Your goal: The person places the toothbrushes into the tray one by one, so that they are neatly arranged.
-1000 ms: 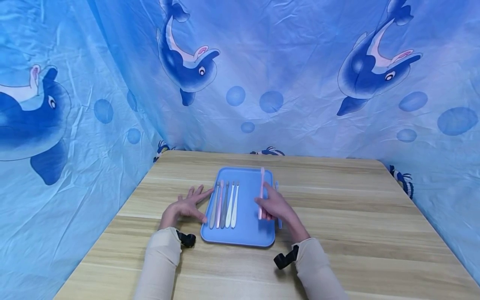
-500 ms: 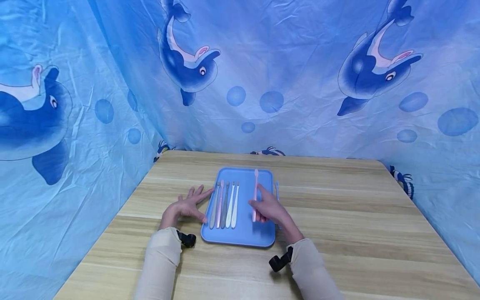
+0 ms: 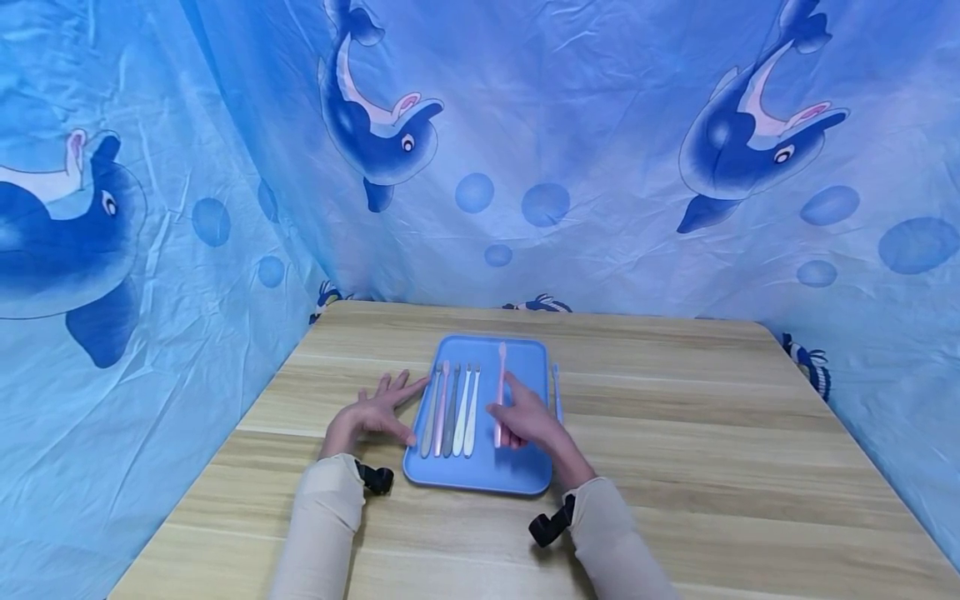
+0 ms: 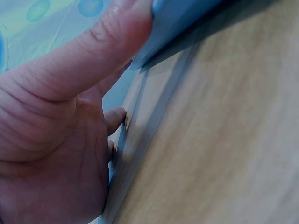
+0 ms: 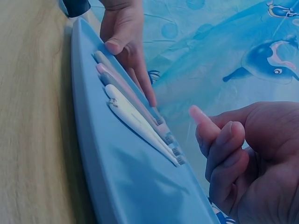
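Note:
My right hand (image 3: pixel 525 414) grips a pink toothbrush (image 3: pixel 501 375) by its handle, head pointing away, above the right half of a blue tray (image 3: pixel 480 479). In the right wrist view the curled fingers hide most of that toothbrush (image 5: pixel 198 115), and a shadow falls on the tray below. Several toothbrushes lie side by side in the tray's left half: a grey one (image 3: pixel 428 429), a pink one (image 3: pixel 439 421), a dark grey one (image 3: pixel 449 425) and white ones (image 3: pixel 470 425). My left hand (image 3: pixel 375 412), fingers spread, touches the tray's left edge with thumb and fingertip.
On the wooden table (image 3: pixel 712 433), just right of the tray, lies a blue toothbrush (image 3: pixel 557 387), partly hidden by my right hand. A blue dolphin-print curtain (image 3: pixel 585 125) hangs behind the table and along its sides.
My right hand has moved left over the tray with the pink toothbrush, closer to the row. More of the blue toothbrush's upper part shows beside the tray. My left hand stays at the edge.

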The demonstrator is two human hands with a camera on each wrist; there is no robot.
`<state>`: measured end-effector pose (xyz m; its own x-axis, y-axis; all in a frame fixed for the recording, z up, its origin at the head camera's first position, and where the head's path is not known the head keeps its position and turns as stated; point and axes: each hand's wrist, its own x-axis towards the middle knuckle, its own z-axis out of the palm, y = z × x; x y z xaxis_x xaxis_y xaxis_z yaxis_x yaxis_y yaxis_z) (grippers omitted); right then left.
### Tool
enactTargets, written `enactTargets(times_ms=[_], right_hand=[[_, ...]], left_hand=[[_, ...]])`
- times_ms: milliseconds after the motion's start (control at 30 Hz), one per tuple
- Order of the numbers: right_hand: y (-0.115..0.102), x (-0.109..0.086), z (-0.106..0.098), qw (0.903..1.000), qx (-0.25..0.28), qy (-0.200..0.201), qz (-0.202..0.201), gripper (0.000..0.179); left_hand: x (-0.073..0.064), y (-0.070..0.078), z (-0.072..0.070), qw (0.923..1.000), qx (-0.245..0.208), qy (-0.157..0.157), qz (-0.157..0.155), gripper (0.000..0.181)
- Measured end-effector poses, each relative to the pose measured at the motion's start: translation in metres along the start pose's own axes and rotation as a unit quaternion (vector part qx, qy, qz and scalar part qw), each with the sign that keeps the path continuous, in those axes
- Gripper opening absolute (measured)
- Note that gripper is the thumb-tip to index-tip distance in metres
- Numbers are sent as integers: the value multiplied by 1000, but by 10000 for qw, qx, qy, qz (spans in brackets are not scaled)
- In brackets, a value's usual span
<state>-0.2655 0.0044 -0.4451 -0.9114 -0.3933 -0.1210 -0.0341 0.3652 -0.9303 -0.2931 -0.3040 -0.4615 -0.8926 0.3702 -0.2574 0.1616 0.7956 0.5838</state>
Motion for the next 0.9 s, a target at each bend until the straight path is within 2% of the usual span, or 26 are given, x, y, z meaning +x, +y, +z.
enactTargets(times_ms=[900], right_hand=[[9,15,19,9997,-116,-214,62,76]], left_hand=[[0,1,-1,9999,1,-15,-100,133]])
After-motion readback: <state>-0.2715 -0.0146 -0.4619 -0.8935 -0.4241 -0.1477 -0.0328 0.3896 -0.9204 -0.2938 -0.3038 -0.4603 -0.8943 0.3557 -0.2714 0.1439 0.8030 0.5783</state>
